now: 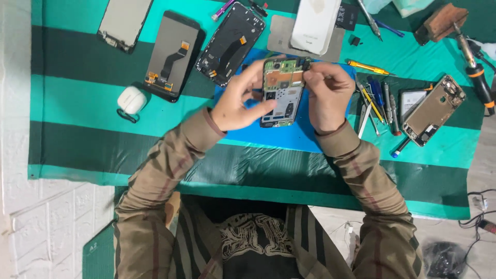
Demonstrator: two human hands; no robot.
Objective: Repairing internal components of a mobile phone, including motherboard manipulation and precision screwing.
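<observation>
Bench cover first, since that's most of what I'm looking at: a striped green mat (93, 103) in light and dark bands, with a smaller blue mat (289, 135) laid on top in the middle. Whitewashed brick (46, 227) shows at lower left, pale floor with loose cables (478, 209) at lower right.

Over the blue mat, my left hand (238, 101) and right hand (326, 95) are both closed on an opened phone (281, 92), held upright between them with its circuit board facing me. Left fingers pinch its left edge, right fingertips grip the top right corner.

Around it lie two loose screens (173, 54), a black phone frame (231, 42), a white back cover (315, 25) on a grey sheet, and a white earbud case (132, 99). Screwdrivers and tweezers (376, 101) sit just right of my right hand, beside a gold phone frame (434, 109). A soldering iron (476, 70) rests at the far right edge.
</observation>
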